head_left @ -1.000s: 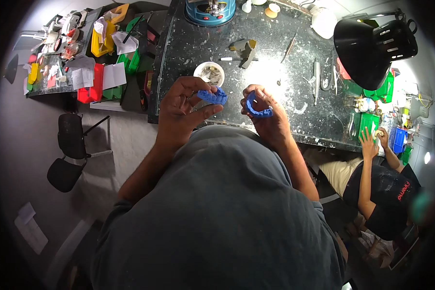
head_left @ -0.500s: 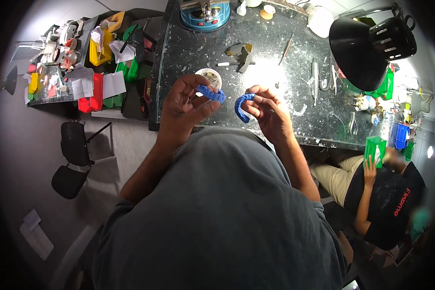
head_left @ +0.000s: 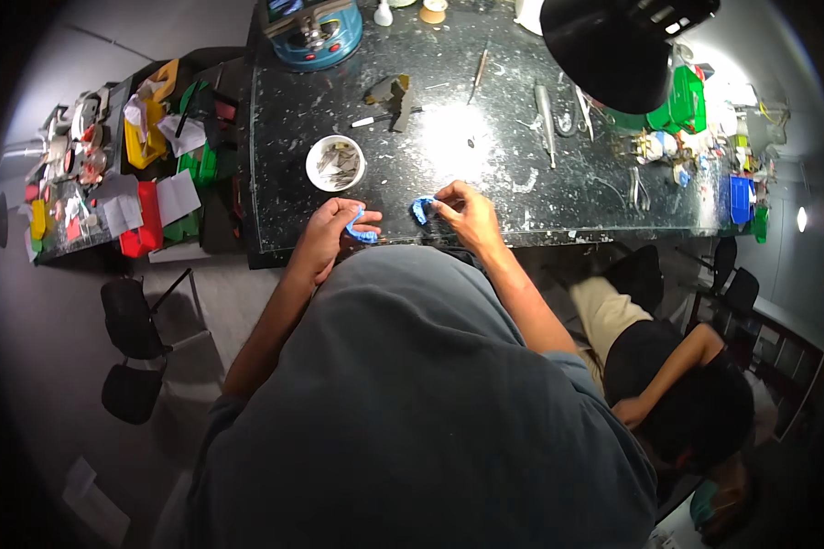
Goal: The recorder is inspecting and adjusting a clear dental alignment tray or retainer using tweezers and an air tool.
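My left hand [head_left: 331, 236] is closed around a blue arch-shaped dental cast [head_left: 361, 231], low over the front edge of the dark speckled workbench [head_left: 485, 183]. My right hand [head_left: 467, 212] pinches a second blue arch-shaped cast [head_left: 421, 209] just to the right, also close to the bench top. The two casts are apart, a short gap between them. My grey hooded top fills the lower middle of the view and hides my forearms' lower parts.
A white round dish [head_left: 335, 163] of small metal pieces sits behind my left hand. A blue machine [head_left: 313, 35], hand tools [head_left: 545, 114] and a black lamp [head_left: 613, 41] stand further back. Coloured bins [head_left: 137, 220] crowd the left shelf. Another person [head_left: 668, 384] crouches at the lower right.
Both hands have dropped from raised in front of me to just above the bench's front edge, each keeping its blue cast. The person at the right has bent lower.
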A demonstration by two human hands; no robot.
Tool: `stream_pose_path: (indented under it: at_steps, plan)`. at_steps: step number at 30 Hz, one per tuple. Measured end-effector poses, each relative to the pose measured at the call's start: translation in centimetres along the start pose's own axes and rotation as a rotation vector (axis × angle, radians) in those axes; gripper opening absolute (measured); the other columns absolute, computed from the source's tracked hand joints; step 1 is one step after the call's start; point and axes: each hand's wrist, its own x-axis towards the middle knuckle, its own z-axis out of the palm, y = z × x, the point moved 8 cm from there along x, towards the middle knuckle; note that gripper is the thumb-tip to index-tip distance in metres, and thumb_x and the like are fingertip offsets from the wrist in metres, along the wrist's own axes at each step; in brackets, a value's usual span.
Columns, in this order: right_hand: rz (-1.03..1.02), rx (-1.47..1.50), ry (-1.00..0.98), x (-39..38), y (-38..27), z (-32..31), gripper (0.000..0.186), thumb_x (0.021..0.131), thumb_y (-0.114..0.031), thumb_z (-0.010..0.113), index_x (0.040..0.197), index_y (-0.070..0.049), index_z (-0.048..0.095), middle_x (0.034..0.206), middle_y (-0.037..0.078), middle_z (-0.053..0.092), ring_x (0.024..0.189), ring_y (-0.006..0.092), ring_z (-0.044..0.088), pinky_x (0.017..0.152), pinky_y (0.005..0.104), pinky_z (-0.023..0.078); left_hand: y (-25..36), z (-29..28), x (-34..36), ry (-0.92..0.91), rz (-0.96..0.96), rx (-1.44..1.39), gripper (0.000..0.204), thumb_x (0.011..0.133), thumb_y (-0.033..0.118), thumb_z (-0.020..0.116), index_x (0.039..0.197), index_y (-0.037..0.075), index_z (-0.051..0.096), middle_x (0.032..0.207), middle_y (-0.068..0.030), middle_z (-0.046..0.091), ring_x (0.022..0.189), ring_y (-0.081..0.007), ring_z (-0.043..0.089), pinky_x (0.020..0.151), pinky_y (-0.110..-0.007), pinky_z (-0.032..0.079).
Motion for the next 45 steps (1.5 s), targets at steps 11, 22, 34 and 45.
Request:
stream_pose_path:
  at_steps: [11,22,34,45]
  plan:
    - [-0.342,-0.194,-0.057,1.4,-1.3,-2.4,0.020,0.085,-0.021,0.068,0.096,-0.006,0.065,0.090,0.011,0.065,0.086,0.0279,0.063,0.078,0.0392,0.050,0.6,3.1,2.0,0.191,0.675,1.198,0.026,0.088,0.013,0.063,0.112,0.007,0.068,0.102,-0.0135,0.064,0.099,-0.0315,0.058,0.088,-0.041,0.045]
    - [-0.591,-0.105,0.413,27.1,-6.5,-8.7,0.048,0.080,-0.024,0.074,0.116,0.003,0.057,0.104,0.019,0.064,0.101,0.0269,0.063,0.090,0.0365,0.048,0.1,2.5,-4.3,0.539,0.602,0.903,0.029,0.089,0.009,0.062,0.118,0.004,0.062,0.114,-0.0129,0.062,0.104,-0.0274,0.060,0.088,-0.036,0.048]
    - [-0.568,0.063,0.093,22.3,-14.7,-5.3,0.043,0.080,-0.029,0.078,0.112,-0.007,0.060,0.093,0.016,0.070,0.084,0.0286,0.069,0.073,0.0361,0.053,-10.9,0.7,-12.0,0.923,0.355,0.369,0.020,0.094,0.010,0.056,0.109,0.001,0.066,0.101,-0.0112,0.069,0.095,-0.0189,0.066,0.085,-0.029,0.050]
    - [-0.883,0.144,-0.107,0.9,-15.7,-4.5,0.045,0.071,-0.015,0.084,0.107,-0.004,0.060,0.101,0.012,0.067,0.094,0.0284,0.066,0.082,0.0363,0.052,10.0,14.0,-6.2,0.544,1.058,1.043,0.073,0.074,0.007,0.077,0.139,0.006,0.043,0.132,-0.0156,0.052,0.120,-0.0324,0.052,0.099,-0.039,0.043]
